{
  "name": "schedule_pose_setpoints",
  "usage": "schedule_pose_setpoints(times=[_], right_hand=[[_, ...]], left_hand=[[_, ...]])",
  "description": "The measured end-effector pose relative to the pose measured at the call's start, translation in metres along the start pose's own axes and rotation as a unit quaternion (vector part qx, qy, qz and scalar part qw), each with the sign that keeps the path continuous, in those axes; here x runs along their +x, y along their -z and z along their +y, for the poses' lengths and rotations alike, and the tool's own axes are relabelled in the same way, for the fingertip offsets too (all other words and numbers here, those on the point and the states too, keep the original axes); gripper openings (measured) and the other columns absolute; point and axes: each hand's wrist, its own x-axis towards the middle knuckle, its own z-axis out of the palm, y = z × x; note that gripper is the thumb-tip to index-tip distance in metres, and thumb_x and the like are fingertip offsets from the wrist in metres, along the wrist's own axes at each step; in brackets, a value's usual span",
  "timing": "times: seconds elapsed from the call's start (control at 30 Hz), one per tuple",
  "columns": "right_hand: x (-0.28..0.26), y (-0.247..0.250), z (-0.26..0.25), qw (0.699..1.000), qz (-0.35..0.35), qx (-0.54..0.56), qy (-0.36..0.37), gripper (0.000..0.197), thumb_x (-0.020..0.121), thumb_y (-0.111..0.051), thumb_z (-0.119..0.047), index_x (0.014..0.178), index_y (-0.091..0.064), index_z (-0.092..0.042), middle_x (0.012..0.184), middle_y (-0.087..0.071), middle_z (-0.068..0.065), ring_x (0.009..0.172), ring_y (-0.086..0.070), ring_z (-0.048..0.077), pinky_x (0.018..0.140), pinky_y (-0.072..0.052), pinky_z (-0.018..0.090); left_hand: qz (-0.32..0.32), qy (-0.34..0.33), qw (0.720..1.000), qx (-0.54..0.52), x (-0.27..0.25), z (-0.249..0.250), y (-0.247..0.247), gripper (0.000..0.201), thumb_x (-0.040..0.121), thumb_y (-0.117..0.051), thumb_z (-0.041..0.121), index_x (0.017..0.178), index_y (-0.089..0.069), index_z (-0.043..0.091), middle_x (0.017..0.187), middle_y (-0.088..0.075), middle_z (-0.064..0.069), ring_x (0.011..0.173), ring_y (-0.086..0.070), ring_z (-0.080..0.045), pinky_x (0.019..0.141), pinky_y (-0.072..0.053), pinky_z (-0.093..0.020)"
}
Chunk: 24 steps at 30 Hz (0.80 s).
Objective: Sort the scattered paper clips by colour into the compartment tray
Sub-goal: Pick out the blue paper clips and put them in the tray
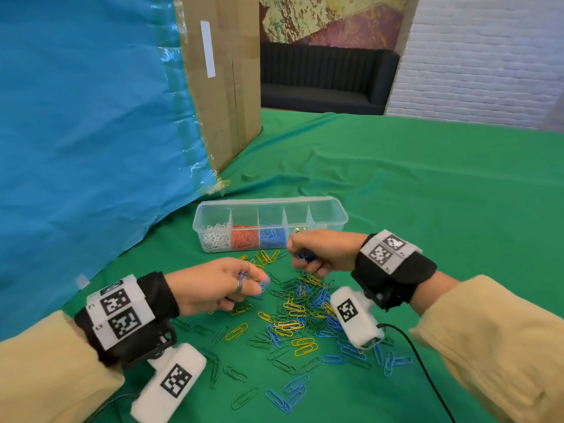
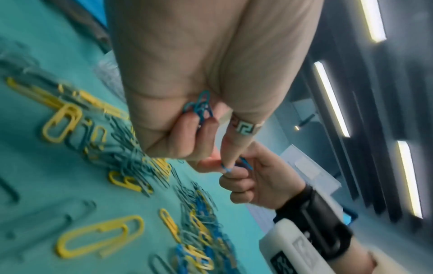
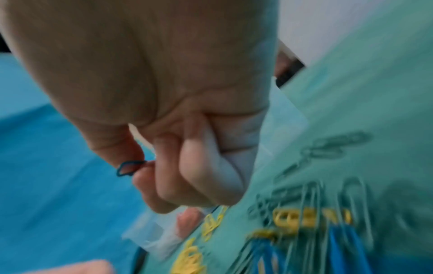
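Your worktop is draped in wrinkled green cloth. Lying on it: clear compartment tray at the middle, loose paper clips (green, yellow, blue) scattered just in front of it, a cardboard box standing behind at left, and a black cable at right.

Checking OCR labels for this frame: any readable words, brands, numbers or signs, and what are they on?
No readable text in any view.
Wrist bands: black-and-white square marker patterns; tiny characters beside them, too small to read.
White camera housings: marker patterns only.
Cardboard box: blank white strip.
Ring: a key pattern, no letters.
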Motion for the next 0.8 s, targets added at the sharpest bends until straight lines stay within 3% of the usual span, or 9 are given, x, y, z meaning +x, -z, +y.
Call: schedule_pose_setpoints(times=[0.07, 0.13, 0.23, 0.33, 0.4, 0.5, 0.6, 0.7, 0.8], right_hand=[[-0.009, 0.003, 0.006, 0.983, -0.065, 0.169, 0.02, 0.022, 0.091, -0.025, -0.014, 0.072, -0.035, -0.019, 0.056, -0.037, -0.004, 0.04, -0.023, 0.005, 0.039, -0.012, 0.015], [-0.017, 0.003, 0.012, 0.962, -0.105, 0.251, 0.033, 0.025, 0.09, -0.024, -0.016, 0.071, -0.039, -0.018, 0.058, -0.038, -0.002, 0.042, -0.025, 0.005, 0.04, -0.013, 0.015], [-0.023, -0.001, 0.019, 0.965, -0.084, 0.247, 0.022, 0.026, 0.094, -0.028, -0.02, 0.071, -0.039, -0.018, 0.059, -0.038, -0.003, 0.041, -0.023, 0.005, 0.037, -0.014, 0.014], [-0.027, -0.004, 0.029, 0.985, -0.038, 0.167, 0.022, 0.027, 0.1, -0.034, -0.021, 0.074, -0.041, -0.015, 0.057, -0.039, -0.004, 0.039, -0.024, 0.003, 0.035, -0.015, 0.013], [-0.031, -0.004, 0.033, 0.993, -0.026, 0.108, 0.031, 0.024, 0.101, -0.034, -0.015, 0.081, -0.048, -0.013, 0.058, -0.04, -0.005, 0.041, -0.027, 0.003, 0.036, -0.018, 0.012], [-0.039, -0.003, 0.035, 0.999, -0.028, 0.004, 0.038, 0.024, 0.101, -0.034, -0.011, 0.09, -0.055, -0.016, 0.06, -0.032, -0.005, 0.044, -0.027, 0.003, 0.038, -0.021, 0.012], [-0.048, -0.009, 0.03, 0.986, -0.066, -0.141, 0.052, 0.022, 0.1, -0.04, -0.019, 0.092, -0.061, -0.021, 0.054, -0.028, -0.01, 0.043, -0.025, 0.004, 0.042, -0.024, 0.015], [-0.057, -0.016, 0.026, 0.948, -0.091, -0.299, 0.067, 0.016, 0.091, -0.059, -0.027, 0.099, -0.069, -0.018, 0.053, -0.042, -0.012, 0.048, -0.038, 0.002, 0.052, -0.033, 0.016], [-0.062, -0.025, 0.028, 0.91, -0.091, -0.404, 0.035, 0.026, 0.079, -0.072, -0.034, 0.097, -0.07, -0.015, 0.038, -0.038, -0.01, 0.04, -0.036, 0.005, 0.043, -0.023, 0.017]], left_hand=[[-0.04, 0.019, 0.987, -0.152, 0.002, 0.003, 0.001, 0.01, 0.086, -0.052, 0.001, 0.087, -0.054, 0.011, 0.058, -0.038, 0.005, 0.045, -0.022, -0.006, 0.041, -0.016, -0.017], [-0.112, 0.025, 0.95, -0.29, 0.004, 0.004, 0.001, 0.012, 0.068, -0.062, 0.006, 0.074, -0.053, 0.011, 0.061, -0.04, 0.001, 0.043, -0.028, -0.007, 0.039, -0.019, -0.018], [-0.173, 0.018, 0.918, -0.357, 0.007, 0.002, -0.001, 0.019, 0.06, -0.069, 0.013, 0.063, -0.051, 0.012, 0.061, -0.04, -0.002, 0.043, -0.034, -0.011, 0.038, -0.024, -0.019], [-0.148, 0.028, 0.932, -0.33, 0.009, 0.003, -0.008, 0.013, 0.071, -0.055, 0.015, 0.061, -0.047, 0.013, 0.059, -0.037, -0.001, 0.043, -0.032, -0.01, 0.037, -0.021, -0.017], [-0.098, 0.032, 0.965, -0.241, 0.009, 0.002, -0.013, 0.018, 0.081, -0.043, 0.014, 0.063, -0.047, 0.014, 0.055, -0.032, 0.003, 0.041, -0.025, -0.007, 0.037, -0.016, -0.016], [-0.054, -0.03, 0.995, 0.074, 0.007, 0.001, -0.019, 0.018, 0.082, -0.041, 0.017, 0.072, -0.056, 0.017, 0.051, -0.032, 0.007, 0.042, -0.025, -0.007, 0.04, -0.022, -0.017], [-0.073, -0.099, 0.921, 0.371, 0.001, 0.002, -0.021, 0.013, 0.085, -0.053, 0.024, 0.079, -0.064, 0.029, 0.058, -0.04, 0.005, 0.052, -0.034, -0.007, 0.053, -0.029, -0.022], [-0.066, -0.122, 0.864, 0.483, -0.001, 0.003, -0.025, 0.011, 0.081, -0.067, 0.027, 0.093, -0.068, 0.027, 0.051, -0.033, 0.004, 0.046, -0.03, -0.009, 0.047, -0.022, -0.019], [-0.05, -0.13, 0.829, 0.542, 0.002, 0.003, -0.027, 0.019, 0.078, -0.071, 0.033, 0.096, -0.068, 0.028, 0.05, -0.034, 0.004, 0.046, -0.032, -0.01, 0.05, -0.026, -0.023]])
